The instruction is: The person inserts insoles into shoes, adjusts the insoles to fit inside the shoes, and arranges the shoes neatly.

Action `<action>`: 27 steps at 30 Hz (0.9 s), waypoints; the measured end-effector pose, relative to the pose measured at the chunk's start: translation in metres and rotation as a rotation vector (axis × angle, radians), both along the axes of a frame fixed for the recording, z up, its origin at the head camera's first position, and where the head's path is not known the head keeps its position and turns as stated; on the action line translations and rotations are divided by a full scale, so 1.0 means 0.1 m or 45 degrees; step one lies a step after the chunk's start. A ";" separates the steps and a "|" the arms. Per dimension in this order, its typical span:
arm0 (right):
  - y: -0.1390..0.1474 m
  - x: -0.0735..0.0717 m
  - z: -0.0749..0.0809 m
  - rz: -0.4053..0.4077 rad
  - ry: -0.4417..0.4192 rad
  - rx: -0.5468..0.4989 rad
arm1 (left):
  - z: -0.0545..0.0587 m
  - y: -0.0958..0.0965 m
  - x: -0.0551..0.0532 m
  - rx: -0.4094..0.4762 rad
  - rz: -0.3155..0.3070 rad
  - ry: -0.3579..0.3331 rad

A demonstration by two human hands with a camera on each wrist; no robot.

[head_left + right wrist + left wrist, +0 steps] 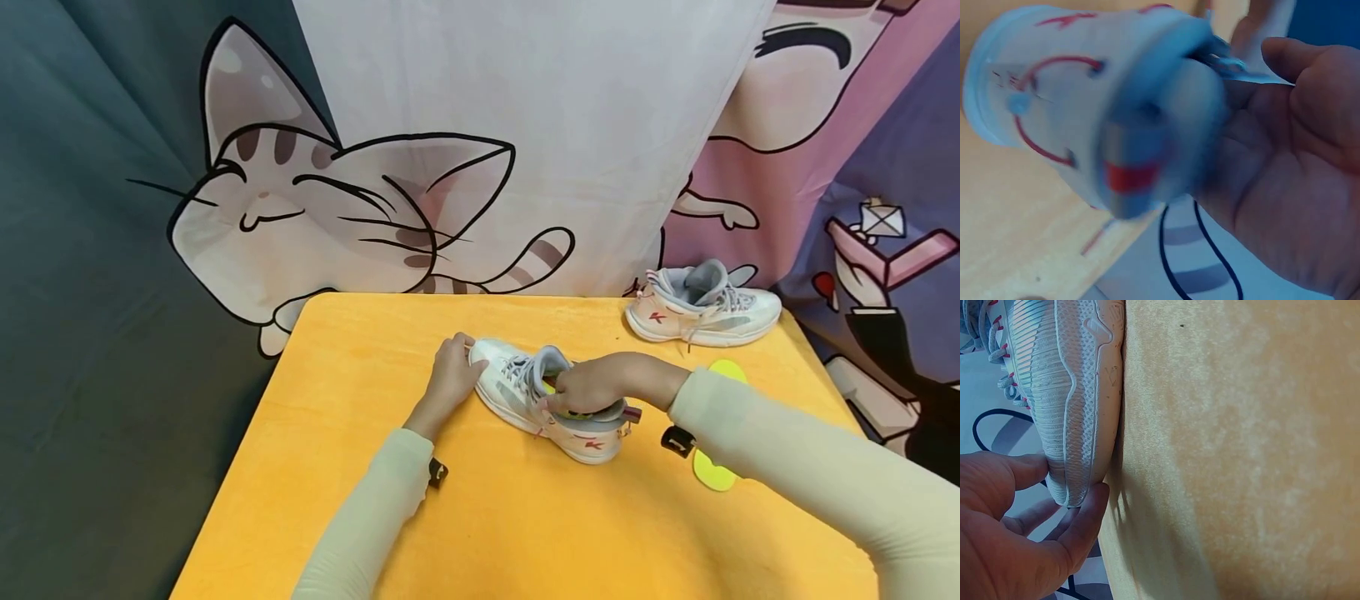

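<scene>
A white sneaker [498, 385] with pale pink heel and red marks lies across the middle of the yellow table. My left hand [452, 375] grips its toe, with the thumb and fingers [1088, 525] on either side in the left wrist view. My right hand [600, 383] reaches into the shoe's opening. Yellow-green material [550, 387], like an insole, shows inside around the fingers. In the right wrist view the heel [1054, 94] is close and blurred; the thumb [1291, 56] stands out while the other fingertips are hidden inside the shoe.
A matching sneaker [705, 304] stands at the table's back right corner. A yellow-green insole [714, 472] lies on the table [480, 533], partly covered by my right sleeve. Behind the table hangs a cloth [555, 100] printed with cartoon figures.
</scene>
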State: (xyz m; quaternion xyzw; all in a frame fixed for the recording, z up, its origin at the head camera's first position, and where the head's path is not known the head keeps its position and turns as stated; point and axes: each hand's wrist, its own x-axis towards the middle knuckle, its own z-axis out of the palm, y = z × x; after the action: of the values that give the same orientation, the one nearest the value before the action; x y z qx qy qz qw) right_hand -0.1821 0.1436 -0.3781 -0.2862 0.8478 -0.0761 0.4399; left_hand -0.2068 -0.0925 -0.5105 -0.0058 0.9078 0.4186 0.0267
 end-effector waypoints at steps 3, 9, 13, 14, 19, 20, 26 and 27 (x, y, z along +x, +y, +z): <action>0.02 -0.04 0.08 -0.078 -0.040 0.001 | 0.01 -0.01 0.00 0.002 -0.002 0.002; 0.03 -0.08 0.14 -0.185 -0.100 0.012 | 0.02 -0.01 -0.01 0.002 0.002 0.007; 0.01 -0.10 0.09 -0.237 -0.173 0.034 | 0.03 0.00 -0.01 0.005 0.010 0.007; 0.01 -0.10 0.07 -0.255 -0.191 0.043 | 0.03 0.00 0.00 0.005 0.011 0.007; 0.01 -0.14 -0.03 -0.318 -0.240 0.071 | 0.02 0.02 0.00 0.009 0.016 -0.004; 0.01 -0.16 -0.04 -0.320 -0.242 0.067 | 0.02 0.02 0.00 0.010 0.017 -0.006; 0.05 -0.19 -0.10 -0.295 -0.206 -0.002 | 0.00 0.00 -0.01 0.001 0.009 0.001; 0.06 -0.18 -0.11 -0.289 -0.194 -0.013 | -0.01 0.00 -0.01 -0.001 0.006 0.003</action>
State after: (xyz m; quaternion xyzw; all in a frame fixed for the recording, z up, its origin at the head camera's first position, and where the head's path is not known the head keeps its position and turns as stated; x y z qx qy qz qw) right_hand -0.1998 0.1491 -0.3890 -0.1841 0.8384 -0.1514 0.4901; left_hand -0.2075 -0.0927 -0.5114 -0.0075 0.9079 0.4183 0.0248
